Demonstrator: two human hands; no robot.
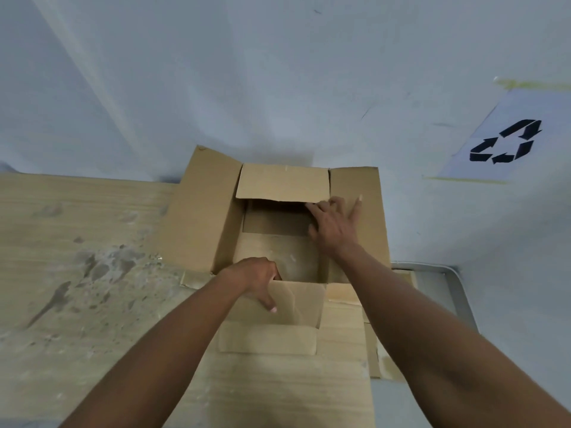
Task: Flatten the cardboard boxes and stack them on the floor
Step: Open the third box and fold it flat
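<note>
A brown cardboard box (200, 211) stands upright on a worn wooden table, its top flaps spread open. My left hand (258, 278) grips the near flap (296, 304), with the fingers curled over its edge into the box and the thumb on the outside. My right hand (332, 222) rests at the box's far right inner corner, fingers spread against the right flap (367, 211) and touching the edge of the far flap (282, 182). The box's inside looks empty.
The wooden table (77, 273) is scuffed and stained on the left. A pale wall rises right behind the box. A paper sheet with a recycling symbol (503, 143) is taped to the wall at right. A grey metal frame (454, 291) shows beside the table's right edge.
</note>
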